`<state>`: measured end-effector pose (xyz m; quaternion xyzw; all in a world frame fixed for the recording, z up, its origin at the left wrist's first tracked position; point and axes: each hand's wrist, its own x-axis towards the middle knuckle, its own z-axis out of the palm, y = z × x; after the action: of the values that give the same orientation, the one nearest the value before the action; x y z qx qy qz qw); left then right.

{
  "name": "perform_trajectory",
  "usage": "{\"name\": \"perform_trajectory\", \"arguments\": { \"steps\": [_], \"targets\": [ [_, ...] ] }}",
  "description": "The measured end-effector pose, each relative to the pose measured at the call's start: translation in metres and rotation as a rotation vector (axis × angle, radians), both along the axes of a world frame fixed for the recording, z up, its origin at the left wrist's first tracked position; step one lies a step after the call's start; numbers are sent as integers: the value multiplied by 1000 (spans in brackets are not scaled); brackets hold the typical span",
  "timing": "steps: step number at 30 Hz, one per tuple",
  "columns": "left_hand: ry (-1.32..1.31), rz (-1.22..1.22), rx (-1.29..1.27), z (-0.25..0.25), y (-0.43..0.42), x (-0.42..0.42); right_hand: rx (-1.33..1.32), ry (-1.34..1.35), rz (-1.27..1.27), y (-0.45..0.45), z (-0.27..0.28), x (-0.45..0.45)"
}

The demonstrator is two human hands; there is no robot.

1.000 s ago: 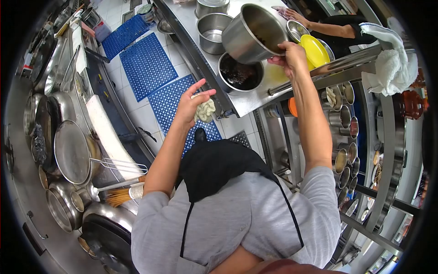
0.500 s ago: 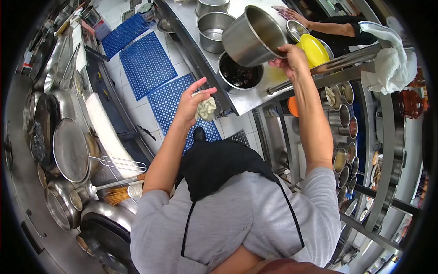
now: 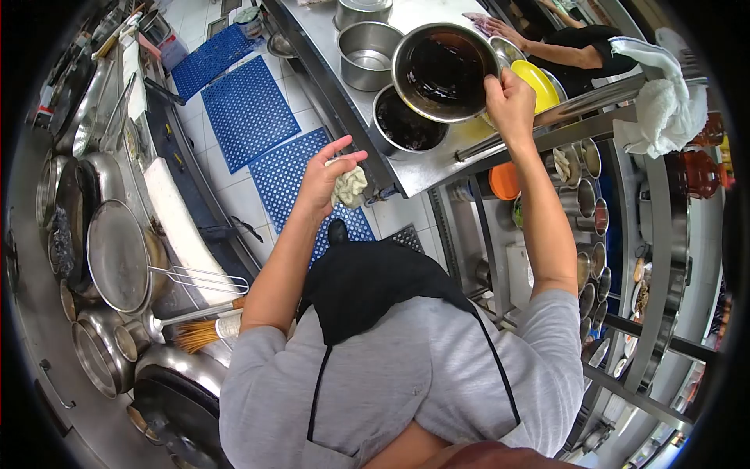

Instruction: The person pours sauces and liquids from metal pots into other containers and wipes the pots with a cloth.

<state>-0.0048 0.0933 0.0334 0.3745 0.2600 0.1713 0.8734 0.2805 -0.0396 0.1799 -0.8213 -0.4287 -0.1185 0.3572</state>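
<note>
The person's right hand is gripping a deep, round, silver steel pot by its rim, the fingers curling tightly there; this pot is hanging over a shiny steel counter, its mouth facing the camera and showing a dark, glossy inside; a second round steel pot, containing something dark, is standing near the counter's corner, the raised pot partly covering it from view; whether the two pots are touching, I cannot tell.

The left hand is holding a crumpled, pale cream cloth against the palm, with two fingers pointing out and spreading slightly apart; it is hovering beside the counter, above a blue perforated floor mat.

A bare, round steel pot is standing just beyond the pair; a bright yellow oval dish is lying near the right hand; farther along, a co-worker's hand is resting at the counter.
</note>
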Motion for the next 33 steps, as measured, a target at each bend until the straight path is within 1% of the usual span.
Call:
{"name": "perform_trajectory", "arguments": {
  "steps": [2, 5, 11, 14, 22, 29, 33],
  "targets": [
    [-2, 1, -2, 0, 0, -1, -23, -60, 13, -2, 8, -11],
    [0, 3, 4, 1, 0, 0, 58, -271, 82, 0, -5, -2],
    [-9, 10, 11, 1, 0, 1, 80, -496, 174, -3, -14, -1],
    [-9, 25, 36, 2, -2, 1, 28, -520, 172, -6, -9, -12],
    [-26, 39, 26, -1, -2, 1, -16, -730, 238, -9, -14, -14],
    [-44, 79, -57, -5, 0, -4, -30, -910, 259, -12, -8, -16],
    [-88, 100, -105, -15, 3, -7, 29, -950, 313, -12, 0, -16]
  ]
}}
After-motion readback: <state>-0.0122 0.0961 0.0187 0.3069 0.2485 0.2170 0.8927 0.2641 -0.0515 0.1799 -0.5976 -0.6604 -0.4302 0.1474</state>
